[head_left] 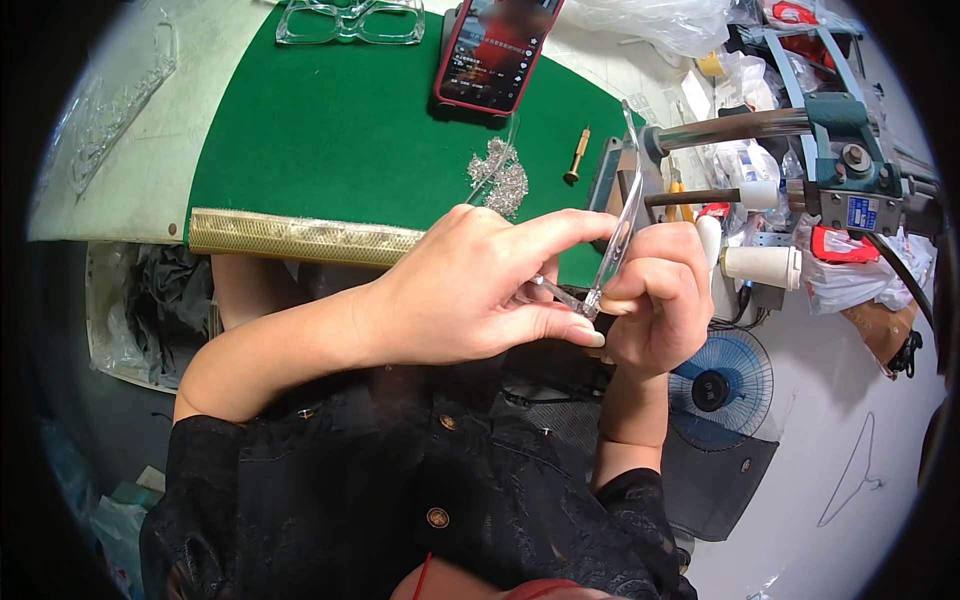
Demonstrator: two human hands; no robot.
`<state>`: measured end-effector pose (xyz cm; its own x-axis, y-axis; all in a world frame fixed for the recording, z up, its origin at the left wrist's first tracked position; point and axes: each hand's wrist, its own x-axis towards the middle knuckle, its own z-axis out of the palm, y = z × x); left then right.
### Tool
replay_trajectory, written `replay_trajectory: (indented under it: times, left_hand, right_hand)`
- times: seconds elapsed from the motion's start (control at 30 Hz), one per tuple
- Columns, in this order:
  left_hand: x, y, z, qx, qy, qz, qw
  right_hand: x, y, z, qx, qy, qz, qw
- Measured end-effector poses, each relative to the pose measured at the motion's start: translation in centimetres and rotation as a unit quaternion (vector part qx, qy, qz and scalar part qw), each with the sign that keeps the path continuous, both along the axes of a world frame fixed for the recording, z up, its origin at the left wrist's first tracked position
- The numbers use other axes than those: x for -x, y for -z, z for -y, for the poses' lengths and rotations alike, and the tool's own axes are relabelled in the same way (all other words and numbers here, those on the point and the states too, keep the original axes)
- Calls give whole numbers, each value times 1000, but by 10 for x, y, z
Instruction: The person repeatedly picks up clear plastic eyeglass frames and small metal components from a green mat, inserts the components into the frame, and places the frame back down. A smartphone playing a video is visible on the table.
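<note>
Clear plastic eyeglass temple (622, 215) stands nearly upright, pinched at its lower end between both hands: the left hand (470, 295) closes thumb and forefinger on a small metal piece (560, 295) at its base, the right hand (655, 300) curled tight around it. Just beyond the knuckles lies a heap of small silvery parts (500, 175) on the green mat (330, 140), with a red phone (495, 50) farther off.

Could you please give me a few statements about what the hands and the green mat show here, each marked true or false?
1. Both hands, the left hand and the right hand, hold a clear plastic eyeglass temple arm. True.
2. The red-cased smartphone lies face down. False: its lit screen faces up.
3. A heap of small silvery metal parts sits on the green felt mat. True.
4. The clear plastic eyeglass frame is in the right hand. False: it lies at the mat's far edge.
</note>
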<state>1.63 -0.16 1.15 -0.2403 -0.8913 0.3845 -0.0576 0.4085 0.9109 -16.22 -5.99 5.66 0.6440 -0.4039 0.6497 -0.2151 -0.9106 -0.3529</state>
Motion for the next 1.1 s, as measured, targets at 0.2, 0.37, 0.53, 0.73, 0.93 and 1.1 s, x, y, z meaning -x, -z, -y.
replay_trajectory:
  times: [0.2,0.37,0.53,0.73,0.93,1.1]
  left_hand:
    - [-1,1,0,-20,10,-29,999]
    - [-1,2,0,-30,13,-40,999]
    - [-1,1,0,-4,-6,-9,1000]
    - [1,3,0,52,-46,24,997]
    - [3,3,1,-8,-5,-53,999]
    - [3,3,1,-4,-6,-56,998]
  right_hand:
    - [1,5,3,-32,-12,16,999]
    - [1,8,3,-45,-14,30,998]
    - [1,10,4,-60,-17,41,997]
    - [0,13,1,-94,-11,75,993]
    - [0,14,0,-101,-27,93,990]
    - [0,14,1,-111,-27,97,989]
